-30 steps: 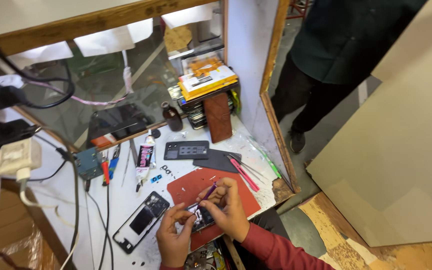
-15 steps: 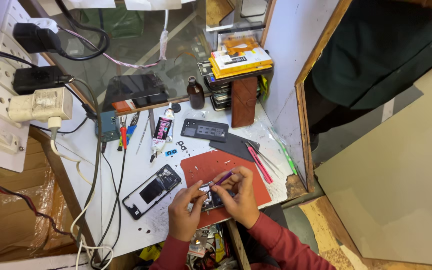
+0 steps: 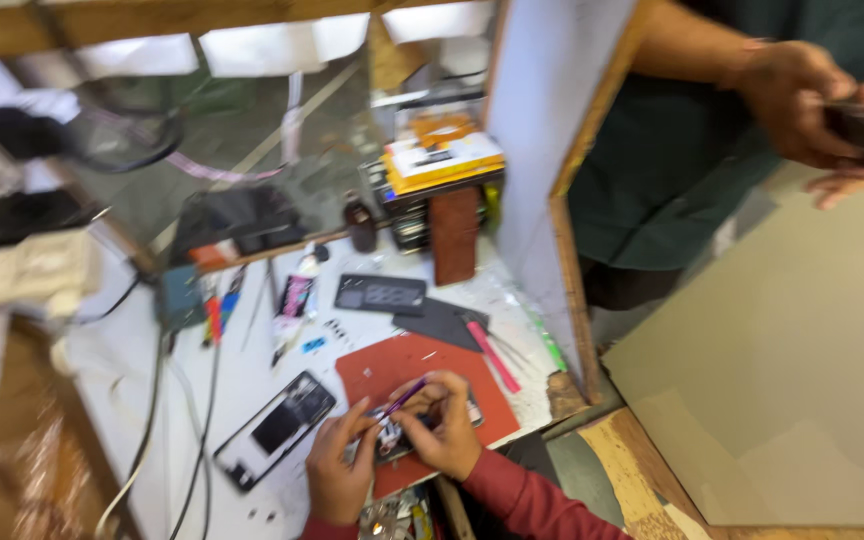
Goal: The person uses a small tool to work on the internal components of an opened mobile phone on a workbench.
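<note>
On red mat (image 3: 392, 365) | both hands (image 3: 392, 450) grip blurred phone part (image 3: 397, 440) | right pinches purple tool (image 3: 404, 397)

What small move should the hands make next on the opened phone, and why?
Probably steady before probing further. The right hand holds a thin purple tool over the small opened phone on the red rubber mat, while the left hand braces the phone's edge; the blurred view hides the tip's contact point.

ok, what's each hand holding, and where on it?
Right hand holds a purple tool by its upper end, tip down on a small part. Left hand pinches that part's left edge on the red mat. Blur hides the exact finger contact.
</note>
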